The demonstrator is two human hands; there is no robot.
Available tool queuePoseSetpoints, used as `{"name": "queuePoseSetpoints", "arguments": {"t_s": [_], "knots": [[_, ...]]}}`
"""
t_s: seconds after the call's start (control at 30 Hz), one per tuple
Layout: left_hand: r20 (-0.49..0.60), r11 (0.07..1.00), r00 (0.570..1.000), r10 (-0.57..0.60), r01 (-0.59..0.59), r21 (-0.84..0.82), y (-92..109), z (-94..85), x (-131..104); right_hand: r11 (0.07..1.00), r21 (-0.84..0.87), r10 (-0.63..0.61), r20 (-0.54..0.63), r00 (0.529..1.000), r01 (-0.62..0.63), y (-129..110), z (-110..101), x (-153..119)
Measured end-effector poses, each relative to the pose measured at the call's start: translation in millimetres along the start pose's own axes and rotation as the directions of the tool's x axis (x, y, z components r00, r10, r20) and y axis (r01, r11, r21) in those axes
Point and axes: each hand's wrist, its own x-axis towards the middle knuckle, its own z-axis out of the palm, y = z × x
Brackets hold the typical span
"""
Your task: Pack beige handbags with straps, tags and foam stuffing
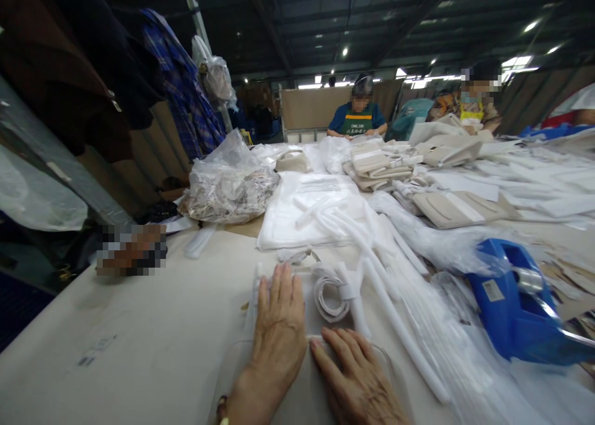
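A pale flat piece that looks like a bag [297, 400] lies on the table at the bottom middle, partly covered by my hands. My left hand [279, 332] rests flat on it with fingers stretched forward. To its right, my right hand [356, 375] presses down with the palm low and the fingers extended. Just beyond the right fingertips sits a coiled light strap [332, 296], bound with a white wrap. White foam tubes [357, 301] run beside the coil. Neither hand has anything in its grasp.
A blue tape dispenser [502, 313] stands at the right. Ahead are a stack of white foam sheets [279, 227], foam rods [395, 319] and a plastic bag of small pieces [232, 192]. Beige pieces [460, 208] lie right. A co-worker [357, 118] sits opposite.
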Motion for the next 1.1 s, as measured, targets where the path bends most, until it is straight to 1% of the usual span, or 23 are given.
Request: {"name": "queuePoseSetpoints", "arguments": {"t_s": [0.03, 0.1, 0.17, 0.23, 0.27, 0.37, 0.4, 0.47, 0.53, 0.57, 0.6, 0.67, 0.7, 0.73, 0.77, 0.87, 0.93, 1.03, 1.1], "knots": [[0.07, 0.997, 0.997, -0.016, 0.021, -0.069, 7.4, -0.5, 11.3, 1.0, -0.007, -0.011, 0.018, 1.0, 0.011, 0.3, -0.9, 0.9], [0.14, 0.988, 0.989, -0.049, 0.068, -0.141, 18.4, 3.4, 35.9, 1.0, -0.022, -0.018, 0.008, 1.0, 0.019, 0.5, -0.7, 2.3], [0.153, 0.98, 0.985, -0.085, 0.11, -0.164, 23.7, 11.7, 57.4, 1.0, -0.031, -0.003, -0.043, 0.999, 0.002, -0.2, 2.5, 2.2], [0.15, 0.973, 0.982, -0.118, 0.144, -0.181, 24.7, 21.0, 71.5, 0.999, -0.037, 0.006, -0.08, 0.997, -0.009, -0.9, 7.0, -0.2], [0.145, 0.97, 0.981, -0.127, 0.154, -0.19, 24.2, 25.0, 75.4, 0.999, -0.046, 0.006, -0.076, 0.997, -0.01, -0.9, 8.7, -1.9], [0.136, 0.963, 0.982, -0.128, 0.156, -0.22, 20.8, 33.2, 78.4, 0.999, -0.052, 0.005, -0.01, 1.0, -0.006, 3.8, 8.6, -5.5], [0.14, 0.962, 0.983, -0.122, 0.152, -0.228, 19.5, 34.8, 78.0, 0.999, -0.035, 0.027, -0.001, 1.0, -0.027, 7.7, 6.6, -4.8], [0.154, 0.96, 0.982, -0.114, 0.149, -0.239, 17.3, 36.7, 77.3, 0.991, 0.026, 0.13, -0.037, 0.991, -0.129, 19.4, 1.1, 1.3], [0.175, 0.958, 0.978, -0.112, 0.153, -0.243, 16.2, 37.4, 77.6, 0.955, 0.102, 0.288, -0.077, 0.955, -0.279, 35.1, -4.2, 14.1], [0.187, 0.957, 0.976, -0.113, 0.158, -0.244, 16.0, 37.4, 78.1, 0.92, 0.145, 0.374, -0.053, 0.926, -0.364, 43.6, -6.0, 22.6], [0.201, 0.955, 0.973, -0.114, 0.163, -0.247, 16.1, 37.3, 78.6, 0.871, 0.193, 0.458, 0.009, 0.889, -0.451, 52.2, -7.0, 32.3], [0.227, 0.952, 0.967, -0.115, 0.173, -0.252, 16.8, 37.1, 79.5, 0.738, 0.276, 0.587, 0.186, 0.788, -0.615, 68.5, -6.0, 53.1], [0.239, 0.95, 0.964, -0.115, 0.177, -0.256, 17.2, 37.2, 79.8, 0.67, 0.306, 0.624, 0.259, 0.737, -0.676, 75.7, -3.8, 63.3], [0.25, 0.949, 0.961, -0.115, 0.181, -0.259, 17.5, 37.4, 79.9, 0.617, 0.334, 0.642, 0.311, 0.701, -0.713, 82.2, -0.7, 72.8], [0.26, 0.947, 0.959, -0.115, 0.184, -0.262, 17.8, 37.9, 80.0, 0.586, 0.36, 0.639, 0.345, 0.688, -0.725, 87.8, 3.2, 81.2], [0.291, 0.945, 0.951, -0.104, 0.186, -0.27, 18.1, 39.6, 80.2, 0.578, 0.412, 0.548, 0.444, 0.709, -0.705, 98.9, 17.0, 98.1], [0.312, 0.945, 0.946, -0.092, 0.182, -0.272, 17.7, 39.9, 80.5, 0.583, 0.407, 0.519, 0.479, 0.708, -0.703, 101.5, 25.3, 102.4], [0.343, 0.946, 0.936, -0.082, 0.181, -0.269, 16.1, 38.3, 81.1, 0.584, 0.39, 0.559, 0.443, 0.701, -0.712, 100.7, 33.8, 102.4], [0.367, 0.948, 0.928, -0.065, 0.172, -0.268, 15.0, 36.7, 81.4, 0.594, 0.39, 0.571, 0.412, 0.71, -0.704, 99.4, 37.2, 101.3]]}}
